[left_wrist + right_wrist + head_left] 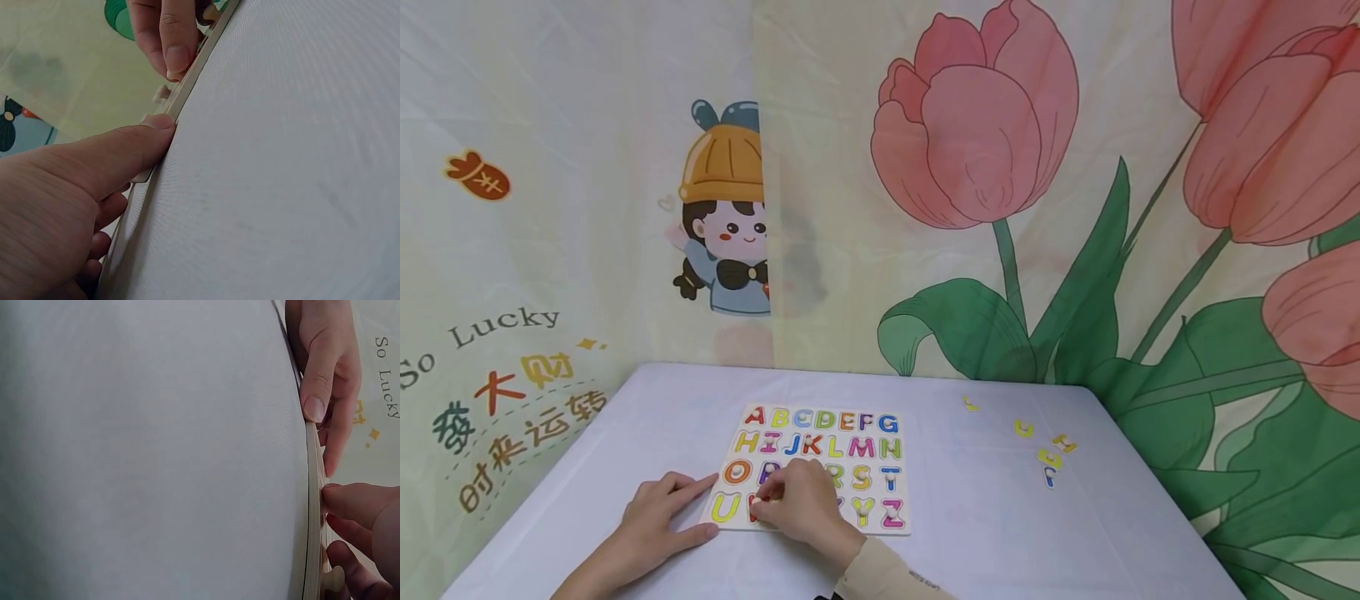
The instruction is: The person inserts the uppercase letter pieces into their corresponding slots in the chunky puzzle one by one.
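Observation:
A wooden alphabet puzzle board (876,496) lies on the table, with colored letter pieces bearing small knobs in its rows. At its left edge rests my left hand (658,517), fingers extended. In the left wrist view the left thumb (134,144) presses against the board's near corner. Over the bottom row, my right hand (801,500) pinches a red letter piece (752,508) beside the yellow U (723,507). The right fingers hide most of that piece and several neighboring letters. In the right wrist view a pale knob (333,579) stands near the right hand.
Right of the board, several loose pieces lie on the white tablecloth (970,517): yellow ones (1023,428), a brown one (1064,443) and a blue one (1049,477). A printed curtain (820,167) hangs behind the table.

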`<control>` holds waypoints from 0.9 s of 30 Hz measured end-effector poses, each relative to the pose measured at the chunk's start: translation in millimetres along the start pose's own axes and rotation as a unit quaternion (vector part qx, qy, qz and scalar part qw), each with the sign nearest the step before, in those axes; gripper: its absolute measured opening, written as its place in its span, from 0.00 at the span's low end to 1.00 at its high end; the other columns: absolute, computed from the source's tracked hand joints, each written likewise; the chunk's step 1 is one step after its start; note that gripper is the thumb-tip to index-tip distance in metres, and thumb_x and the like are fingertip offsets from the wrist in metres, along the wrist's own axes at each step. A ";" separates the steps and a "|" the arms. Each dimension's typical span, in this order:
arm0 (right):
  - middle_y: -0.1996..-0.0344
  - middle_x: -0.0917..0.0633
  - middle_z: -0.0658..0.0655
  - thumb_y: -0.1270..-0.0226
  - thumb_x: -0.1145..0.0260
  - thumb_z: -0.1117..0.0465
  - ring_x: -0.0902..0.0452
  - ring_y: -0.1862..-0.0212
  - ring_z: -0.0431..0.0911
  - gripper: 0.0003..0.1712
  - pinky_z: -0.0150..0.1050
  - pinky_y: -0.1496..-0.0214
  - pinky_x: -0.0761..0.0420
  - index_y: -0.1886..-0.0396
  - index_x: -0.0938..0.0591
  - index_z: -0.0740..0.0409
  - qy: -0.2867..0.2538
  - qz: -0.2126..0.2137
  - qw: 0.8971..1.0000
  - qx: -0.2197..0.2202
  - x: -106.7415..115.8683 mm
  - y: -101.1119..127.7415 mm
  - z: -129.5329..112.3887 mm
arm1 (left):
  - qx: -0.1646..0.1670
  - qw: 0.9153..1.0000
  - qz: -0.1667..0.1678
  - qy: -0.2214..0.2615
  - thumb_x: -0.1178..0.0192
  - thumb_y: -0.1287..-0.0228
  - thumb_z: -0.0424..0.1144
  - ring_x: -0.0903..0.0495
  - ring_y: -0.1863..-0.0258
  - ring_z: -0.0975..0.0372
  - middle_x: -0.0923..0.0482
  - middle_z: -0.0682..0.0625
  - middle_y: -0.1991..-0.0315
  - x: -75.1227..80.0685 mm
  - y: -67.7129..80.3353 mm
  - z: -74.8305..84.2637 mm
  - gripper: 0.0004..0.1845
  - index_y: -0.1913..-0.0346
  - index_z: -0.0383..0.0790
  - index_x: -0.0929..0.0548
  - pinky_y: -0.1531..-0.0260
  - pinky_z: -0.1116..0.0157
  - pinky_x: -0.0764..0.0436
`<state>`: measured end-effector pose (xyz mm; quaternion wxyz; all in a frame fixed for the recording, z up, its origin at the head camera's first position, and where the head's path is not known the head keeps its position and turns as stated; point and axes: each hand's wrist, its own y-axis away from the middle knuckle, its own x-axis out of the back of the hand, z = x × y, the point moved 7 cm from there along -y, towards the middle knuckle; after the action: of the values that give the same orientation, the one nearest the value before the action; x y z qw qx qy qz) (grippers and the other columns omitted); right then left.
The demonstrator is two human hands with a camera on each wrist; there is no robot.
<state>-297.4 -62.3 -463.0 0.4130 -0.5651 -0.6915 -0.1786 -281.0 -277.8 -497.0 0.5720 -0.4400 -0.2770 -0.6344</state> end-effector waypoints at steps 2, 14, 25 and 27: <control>0.76 0.25 0.37 0.42 0.16 0.49 0.35 0.66 0.32 0.05 0.33 0.58 0.34 0.71 0.07 0.38 -0.018 -0.017 1.000 -0.003 0.3 0.4 1.9 | 0.006 1.000 -0.008 0.001 0.24 0.44 0.65 0.34 0.49 0.55 0.26 0.52 0.48 -0.6 -0.3 0.0 0.45 0.27 0.43 0.20 0.52 0.55 0.32; 0.61 0.13 0.39 0.34 0.20 0.55 0.20 0.53 0.43 0.08 0.37 0.49 0.23 0.57 0.06 0.47 -0.086 -0.064 0.994 0.027 72.7 3.3 36.6 | 0.010 1.000 -0.014 -0.003 0.24 0.43 0.64 0.34 0.49 0.54 0.26 0.51 0.47 0.6 -2.1 -0.8 0.46 0.27 0.42 0.21 0.53 0.55 0.32; 0.61 0.13 0.44 0.34 0.20 0.59 0.20 0.54 0.49 0.09 0.51 0.49 0.17 0.55 0.07 0.51 -0.024 0.004 1.000 0.006 170.3 38.7 126.3 | 0.021 1.000 -0.016 -0.002 0.25 0.44 0.67 0.34 0.49 0.53 0.26 0.51 0.47 -4.2 -2.0 -5.2 0.47 0.27 0.43 0.20 0.52 0.55 0.32; 0.61 0.12 0.44 0.35 0.20 0.60 0.20 0.54 0.48 0.09 0.48 0.51 0.17 0.56 0.07 0.51 -0.012 0.022 1.000 -0.014 187.8 49.9 147.2 | 0.022 1.000 -0.018 -0.001 0.25 0.44 0.67 0.33 0.49 0.53 0.26 0.50 0.47 -4.1 -1.8 -4.9 0.47 0.27 0.43 0.21 0.52 0.55 0.32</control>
<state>-309.2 176.7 -416.3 0.4005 -0.5877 -0.6816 -0.1723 -284.1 -279.7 -502.6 0.5696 -0.4233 -0.2990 -0.6380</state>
